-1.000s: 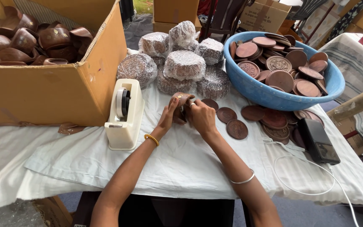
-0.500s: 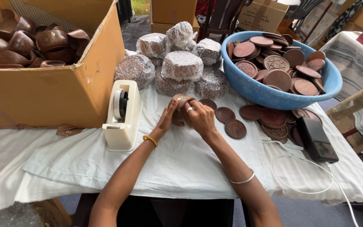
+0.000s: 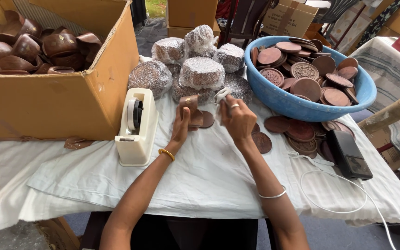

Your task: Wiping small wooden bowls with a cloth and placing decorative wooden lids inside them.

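Pinching white wrap (image 3: 220, 95), right hand (image 3: 238, 119); left hand (image 3: 182, 121) grips brown disc (image 3: 199, 118).

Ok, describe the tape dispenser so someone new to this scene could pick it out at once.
Start at the big cardboard box of brown bowls on the left of the white-clothed table. The tape dispenser stands against its right corner, just left of the left hand. It is the only cream plastic thing there, with a dark wheel.
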